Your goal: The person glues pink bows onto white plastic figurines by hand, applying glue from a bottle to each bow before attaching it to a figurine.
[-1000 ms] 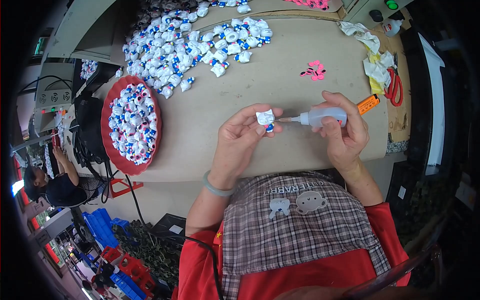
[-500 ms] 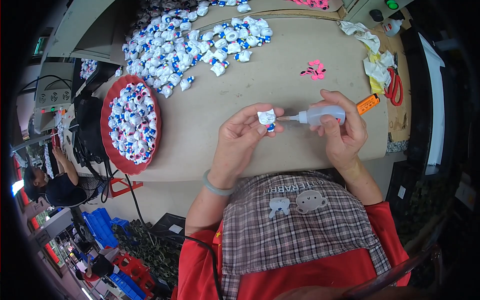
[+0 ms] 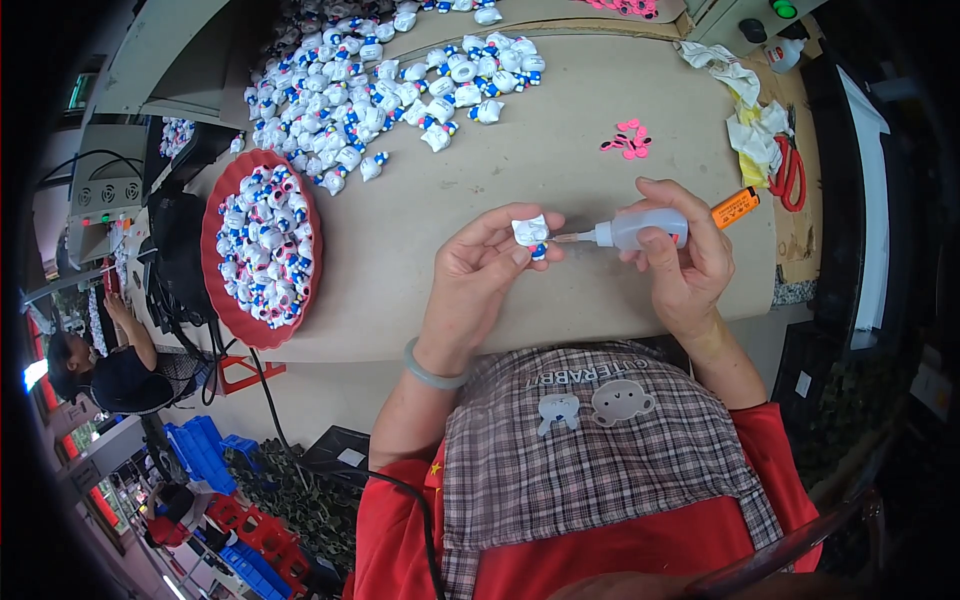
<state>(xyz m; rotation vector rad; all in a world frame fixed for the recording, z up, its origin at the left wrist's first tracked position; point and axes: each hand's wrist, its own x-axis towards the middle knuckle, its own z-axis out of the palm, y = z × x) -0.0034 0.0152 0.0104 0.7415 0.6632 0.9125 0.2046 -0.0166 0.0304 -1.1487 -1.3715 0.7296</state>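
Between the thumb and fingers of my left hand (image 3: 482, 258) is a small figurine (image 3: 529, 232) with a white head and blue body. My right hand (image 3: 688, 265) is closed round a translucent squeeze bottle (image 3: 645, 229), lying sideways in the grip. Its thin nozzle (image 3: 574, 238) points left and ends at the figurine's right side; whether the tip touches cannot be made out. On the table beyond my hands lies a small group of pink and black pieces (image 3: 629, 141).
A red scalloped tray (image 3: 212, 250) full of similar figurines stands at the left. Behind it spreads a large heap of figurines (image 3: 350, 100). Red-handled scissors (image 3: 789, 175), crumpled paper (image 3: 755, 135) and an orange marker (image 3: 736, 207) lie at the right. A co-worker (image 3: 120, 370) sits far left.
My left hand and the figurine have shifted very slightly to the left. The squeeze bottle in my right hand has moved a touch left too.
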